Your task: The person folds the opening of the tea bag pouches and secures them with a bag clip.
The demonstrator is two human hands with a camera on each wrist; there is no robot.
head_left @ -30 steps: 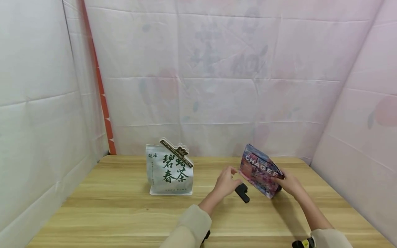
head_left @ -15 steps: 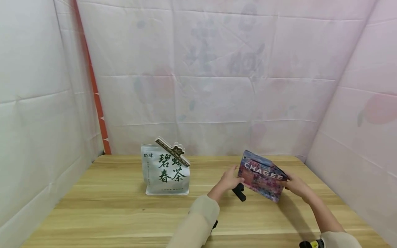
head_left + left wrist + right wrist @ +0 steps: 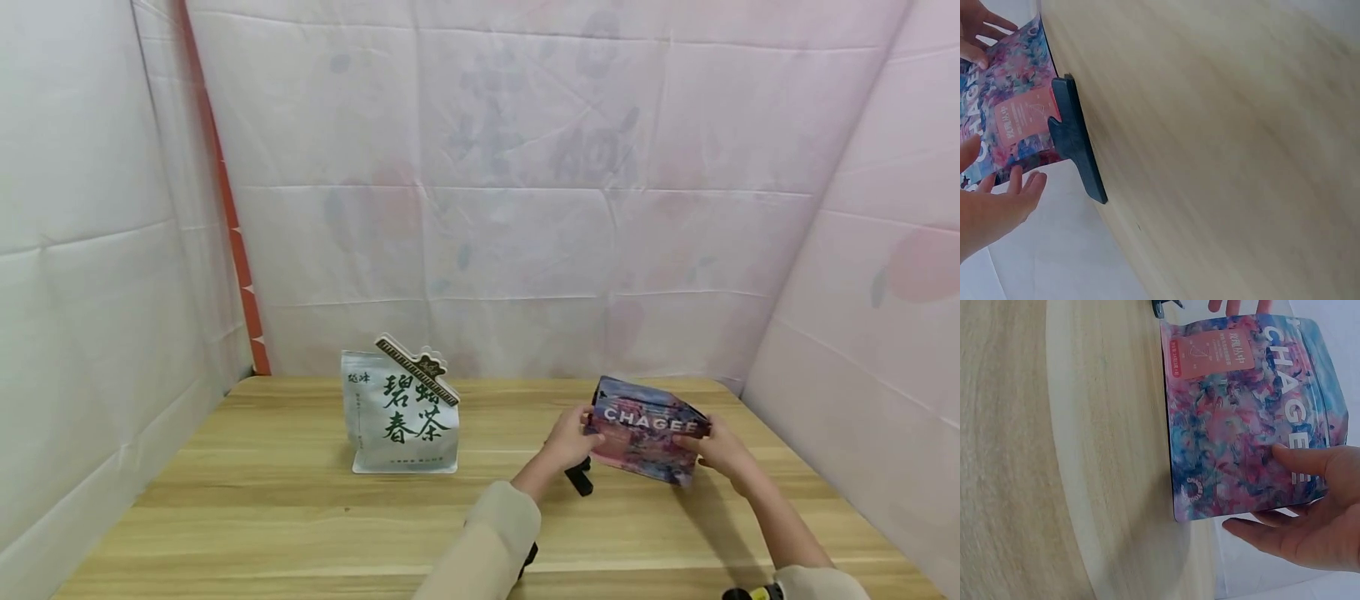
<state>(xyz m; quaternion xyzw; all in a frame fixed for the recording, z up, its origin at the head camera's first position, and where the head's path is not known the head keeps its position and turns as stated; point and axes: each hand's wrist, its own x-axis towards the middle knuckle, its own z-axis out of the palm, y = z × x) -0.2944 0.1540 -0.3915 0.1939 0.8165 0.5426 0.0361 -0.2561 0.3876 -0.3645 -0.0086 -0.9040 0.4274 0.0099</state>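
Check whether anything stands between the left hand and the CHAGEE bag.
Nothing visible: the left hand is at one side of the CHAGEE bag. The black clip lies on the table near the bag's bottom, not between them.

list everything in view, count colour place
CHAGEE bag: one, pink and blue, right
Silvery bag: one, silvery white, left
Patterned clip: one, brown and cream, across silvery bag's top
Second clip: one, black, beside CHAGEE bag
Table: one, light wood, beneath
Sheet walls: three, whitish, back and sides
Strip: one, red, back left corner
Wrist devices: two, mostly black, bottom
Sleeves: two, beige, bottom
Left hand: one, bare, at CHAGEE bag's left edge
Right hand: one, bare, gripping that bag's right side
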